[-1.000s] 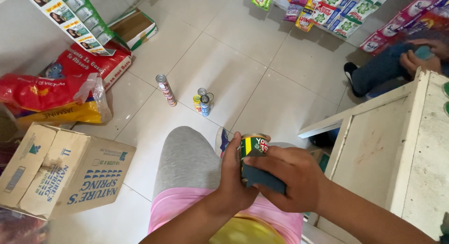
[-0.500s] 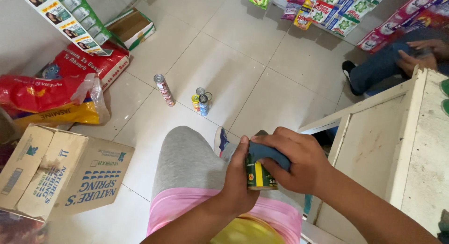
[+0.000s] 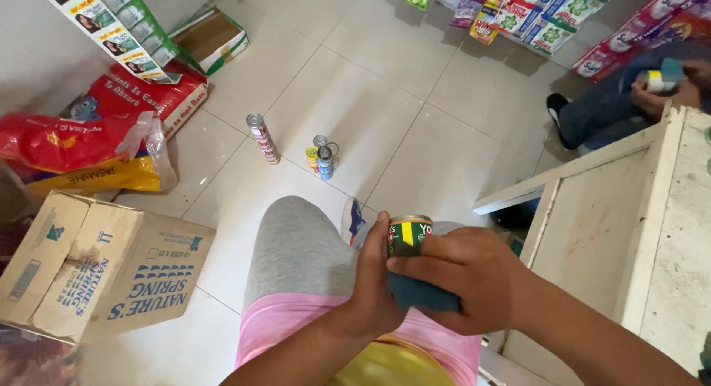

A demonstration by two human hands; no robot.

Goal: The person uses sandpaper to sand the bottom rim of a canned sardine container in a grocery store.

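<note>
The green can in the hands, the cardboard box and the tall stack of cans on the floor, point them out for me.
green can (image 3: 408, 234), head view, on its green and yellow label.
cardboard box (image 3: 111, 271), head view, on its printed side.
tall stack of cans (image 3: 262, 138), head view, mid-stack.

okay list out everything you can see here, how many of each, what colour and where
Can: one, green and yellow label, held between both hands.
Cloth: one, dark blue, under the right hand against the can.
Can stack: one tall column, red and silver, standing on the floor tiles.
Small cans: about four, yellow, blue and silver, grouped on the floor right of the stack.
Cardboard box: one, brown with blue print, lower left floor.
Sacks: a few, red and yellow, left edge.
Open box: one, green and white, upper left floor.
Packets: many, green, pink and red, along the top.
Shelf: one, white wood, right side.
Another person: one, seated upper right, wiping a can.
Left hand: grips the can.
Right hand: presses the cloth on it.
</note>
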